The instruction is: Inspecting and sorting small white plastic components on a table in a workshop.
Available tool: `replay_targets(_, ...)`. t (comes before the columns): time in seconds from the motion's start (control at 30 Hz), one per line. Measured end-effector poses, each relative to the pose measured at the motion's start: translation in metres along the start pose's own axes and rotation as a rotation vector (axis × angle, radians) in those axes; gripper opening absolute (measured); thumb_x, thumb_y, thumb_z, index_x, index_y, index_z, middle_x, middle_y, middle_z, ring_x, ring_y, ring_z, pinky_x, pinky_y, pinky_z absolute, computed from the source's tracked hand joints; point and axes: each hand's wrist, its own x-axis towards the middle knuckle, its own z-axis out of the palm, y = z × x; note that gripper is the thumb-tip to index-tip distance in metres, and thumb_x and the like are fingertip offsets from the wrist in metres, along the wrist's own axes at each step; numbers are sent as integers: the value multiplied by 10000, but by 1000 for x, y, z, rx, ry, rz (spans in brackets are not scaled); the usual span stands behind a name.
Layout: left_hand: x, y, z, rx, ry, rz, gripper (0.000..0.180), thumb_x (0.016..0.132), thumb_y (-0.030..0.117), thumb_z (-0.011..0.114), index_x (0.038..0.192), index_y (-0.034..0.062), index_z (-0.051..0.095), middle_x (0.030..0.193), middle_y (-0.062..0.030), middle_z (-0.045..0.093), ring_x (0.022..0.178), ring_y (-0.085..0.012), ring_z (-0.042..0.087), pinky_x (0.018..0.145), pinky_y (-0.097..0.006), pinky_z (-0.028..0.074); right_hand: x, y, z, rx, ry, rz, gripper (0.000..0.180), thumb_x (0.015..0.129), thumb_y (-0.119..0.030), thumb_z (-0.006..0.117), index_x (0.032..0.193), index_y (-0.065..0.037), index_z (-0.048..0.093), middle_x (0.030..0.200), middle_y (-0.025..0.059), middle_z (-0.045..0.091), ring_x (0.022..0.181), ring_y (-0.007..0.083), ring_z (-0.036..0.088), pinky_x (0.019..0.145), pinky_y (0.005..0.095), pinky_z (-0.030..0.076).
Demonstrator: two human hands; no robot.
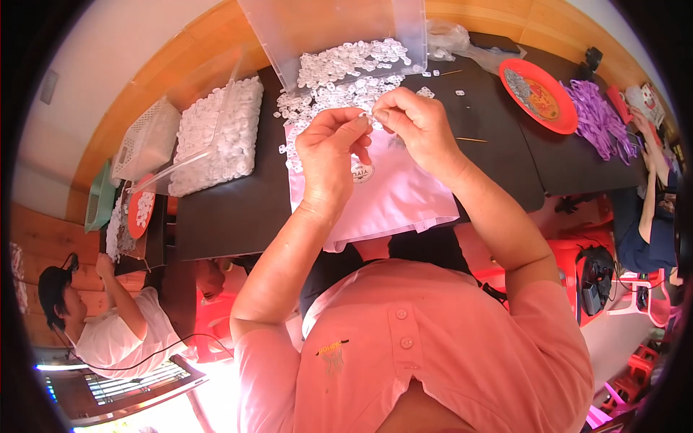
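My left hand (328,151) and my right hand (419,126) meet above a pale pink bag (390,198) lying on the black table (231,209). Both pinch a small white plastic piece (368,115) between their fingertips. Just beyond the hands lies a heap of the same small white pieces (339,90), spilling from a tilted clear plastic box (339,29).
A clear bin full of white pieces (220,133) stands at the left, with a white basket (141,141) behind it. A red plate (538,94) and purple cords (599,123) lie at the right. Other people sit at the far left (108,325) and far right (650,209).
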Motion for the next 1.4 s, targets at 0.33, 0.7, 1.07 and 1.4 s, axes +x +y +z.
replay_targets(0.33,2,-3,-3,-6,2,-21,87,855,8,639,919,-46,618,775,-96,640,595,-121,578,450,-245,466,1,0,5,-66,13,-47,13,860,14,587,864,5,578,741,85,645,670,161,627,615,279,488)
replay_targets(0.7,-1,-5,-6,20,8,12,81,855,2,633,917,-48,620,782,-90,641,588,-108,570,448,-241,468,-1,8,7,-109,2,-100,30,901,-28,610,901,-5,591,736,35,607,640,84,537,577,237,445)
replay_targets(1.07,-1,-23,-12,60,73,54,31,836,-18,644,857,-35,631,724,-75,641,528,-84,538,430,-217,415,-7,13,18,-65,-68,26,21,838,23,578,850,6,580,724,96,638,651,159,614,596,285,472)
replay_targets(1.4,-2,-13,-16,19,57,-42,120,878,36,627,959,-50,649,810,-101,672,639,-128,604,505,-232,449,-1,10,9,-37,-18,37,22,853,19,580,870,11,592,728,68,635,650,122,578,607,266,466)
